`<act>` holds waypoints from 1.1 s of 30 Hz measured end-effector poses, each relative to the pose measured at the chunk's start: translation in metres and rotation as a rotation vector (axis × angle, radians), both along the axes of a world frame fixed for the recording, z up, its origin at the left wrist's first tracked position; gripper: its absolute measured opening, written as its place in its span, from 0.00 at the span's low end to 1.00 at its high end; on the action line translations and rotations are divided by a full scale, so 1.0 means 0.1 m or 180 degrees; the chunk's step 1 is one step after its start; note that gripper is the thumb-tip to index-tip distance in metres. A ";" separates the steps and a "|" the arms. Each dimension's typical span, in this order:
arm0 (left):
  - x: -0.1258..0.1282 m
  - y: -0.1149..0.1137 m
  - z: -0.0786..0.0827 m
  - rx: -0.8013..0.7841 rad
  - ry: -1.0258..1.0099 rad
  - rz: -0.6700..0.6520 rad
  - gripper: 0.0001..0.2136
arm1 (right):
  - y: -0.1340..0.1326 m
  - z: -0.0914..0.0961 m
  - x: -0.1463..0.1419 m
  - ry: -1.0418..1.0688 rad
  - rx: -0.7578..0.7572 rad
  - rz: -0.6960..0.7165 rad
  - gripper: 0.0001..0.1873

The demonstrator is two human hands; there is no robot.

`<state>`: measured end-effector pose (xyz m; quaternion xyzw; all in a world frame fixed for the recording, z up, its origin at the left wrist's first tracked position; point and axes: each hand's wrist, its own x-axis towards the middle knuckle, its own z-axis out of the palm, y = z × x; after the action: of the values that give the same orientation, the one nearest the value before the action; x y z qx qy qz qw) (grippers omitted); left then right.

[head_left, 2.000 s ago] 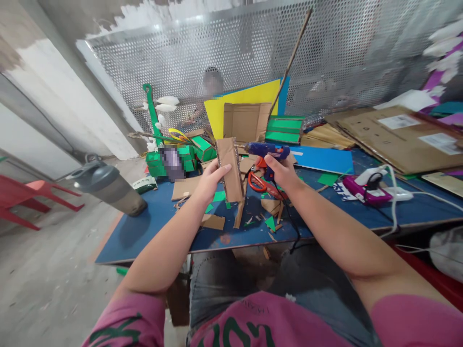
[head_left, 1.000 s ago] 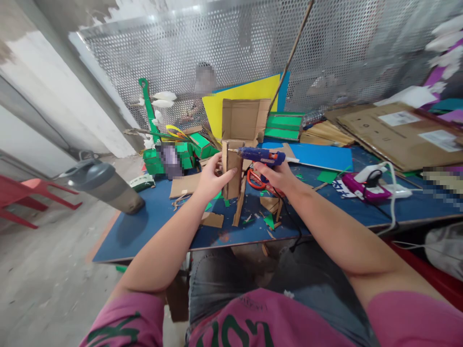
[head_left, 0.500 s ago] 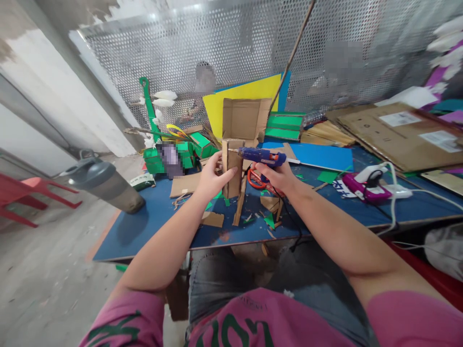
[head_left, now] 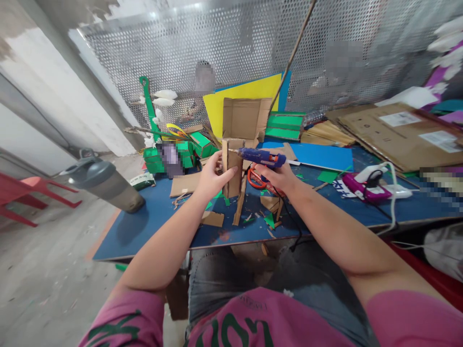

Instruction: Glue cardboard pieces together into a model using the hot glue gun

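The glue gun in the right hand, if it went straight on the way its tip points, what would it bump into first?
Most likely the cardboard piece held upright by the left hand. The right hand aims the blue glue gun leftward, with its nozzle tip right at the upper edge; whether it touches is unclear.

A perforated metal panel (head_left: 253, 43) stands along the far side of the blue table (head_left: 152, 217). Bare concrete floor (head_left: 47, 270) lies left, with red plastic chairs (head_left: 21, 195) at the far left edge.

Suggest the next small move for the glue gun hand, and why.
Probably squeeze a short bead while easing the nozzle down the edge: the glue gun in the right hand already points its tip at the top of the cardboard piece, which the left hand holds upright.
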<state>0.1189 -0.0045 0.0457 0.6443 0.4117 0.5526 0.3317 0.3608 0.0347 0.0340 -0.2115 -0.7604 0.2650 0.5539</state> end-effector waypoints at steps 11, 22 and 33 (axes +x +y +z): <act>-0.02 0.02 -0.02 -0.0029 0.0251 0.0021 0.26 | 0.03 -0.03 0.00 -0.0014 0.0053 -0.0115 0.17; -0.02 0.04 -0.04 -0.0004 0.0227 -0.0038 0.27 | 0.04 -0.06 0.02 -0.0056 0.0181 -0.0107 0.16; -0.04 0.06 -0.08 -0.0027 0.0179 -0.0055 0.25 | 0.06 -0.05 0.04 -0.0260 0.0314 -0.0153 0.13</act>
<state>0.1150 0.0017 0.0381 0.6617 0.4176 0.5296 0.3276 0.3652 0.0410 0.0286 -0.2127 -0.7892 0.2051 0.5384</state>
